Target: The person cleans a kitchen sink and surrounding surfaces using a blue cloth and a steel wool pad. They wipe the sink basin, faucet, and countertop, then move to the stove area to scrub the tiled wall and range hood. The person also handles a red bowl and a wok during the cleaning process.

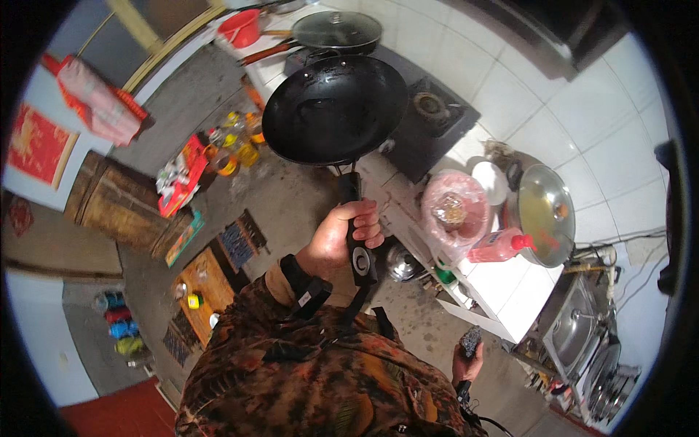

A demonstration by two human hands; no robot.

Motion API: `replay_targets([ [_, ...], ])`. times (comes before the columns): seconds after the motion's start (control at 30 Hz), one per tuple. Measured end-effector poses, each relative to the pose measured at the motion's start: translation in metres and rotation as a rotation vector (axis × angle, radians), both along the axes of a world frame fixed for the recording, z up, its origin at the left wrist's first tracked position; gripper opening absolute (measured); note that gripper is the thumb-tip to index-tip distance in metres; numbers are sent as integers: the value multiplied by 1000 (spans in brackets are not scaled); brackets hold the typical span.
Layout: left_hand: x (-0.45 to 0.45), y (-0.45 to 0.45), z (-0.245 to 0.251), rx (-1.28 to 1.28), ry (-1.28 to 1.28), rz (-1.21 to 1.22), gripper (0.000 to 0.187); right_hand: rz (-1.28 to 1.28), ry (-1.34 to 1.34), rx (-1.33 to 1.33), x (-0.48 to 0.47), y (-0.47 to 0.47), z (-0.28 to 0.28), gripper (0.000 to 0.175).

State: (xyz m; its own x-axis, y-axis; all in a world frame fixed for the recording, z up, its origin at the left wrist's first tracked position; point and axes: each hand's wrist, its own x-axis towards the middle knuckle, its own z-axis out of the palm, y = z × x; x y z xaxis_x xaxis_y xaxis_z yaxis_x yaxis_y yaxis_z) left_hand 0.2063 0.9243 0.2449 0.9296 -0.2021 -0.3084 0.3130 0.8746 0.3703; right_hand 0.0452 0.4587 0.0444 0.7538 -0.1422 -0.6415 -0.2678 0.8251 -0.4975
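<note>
My left hand (341,232) is closed around the black handle of a dark wok (336,109). The wok is held out over the floor and the counter's edge, its inside facing the camera, with wet-looking patches near the rim. Low on the right, beside my body, my right hand (468,363) holds a dark grey, mesh-like scouring pad (470,342). Beyond the wok, a lidded pan (337,30) with a wooden handle sits on the cooktop. A bare gas burner (431,106) shows to the wok's right.
On the tiled counter (508,295) are a plastic-lined pink basin (456,210), a pink bottle (499,246) and a large lidded pot (546,216). A metal sink (570,328) is at the right. A kettle (403,263), oil bottles (235,145) and a wooden table (205,289) stand lower down.
</note>
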Motion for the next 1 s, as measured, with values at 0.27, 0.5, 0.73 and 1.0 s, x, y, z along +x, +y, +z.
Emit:
replay_targets([
  [0.27,-102,68,-39,-23,41,119,30,362,63,30,-6,35,-8,38],
  [0.5,-158,145,-97,23,263,273,26,737,20,-50,36,128,-6,40],
  [0.73,-179,255,-189,79,265,235,26,944,103,-153,105,255,-10,45],
  [1.0,-157,374,-334,-32,411,211,23,1110,85,-256,183,406,-60,47],
])
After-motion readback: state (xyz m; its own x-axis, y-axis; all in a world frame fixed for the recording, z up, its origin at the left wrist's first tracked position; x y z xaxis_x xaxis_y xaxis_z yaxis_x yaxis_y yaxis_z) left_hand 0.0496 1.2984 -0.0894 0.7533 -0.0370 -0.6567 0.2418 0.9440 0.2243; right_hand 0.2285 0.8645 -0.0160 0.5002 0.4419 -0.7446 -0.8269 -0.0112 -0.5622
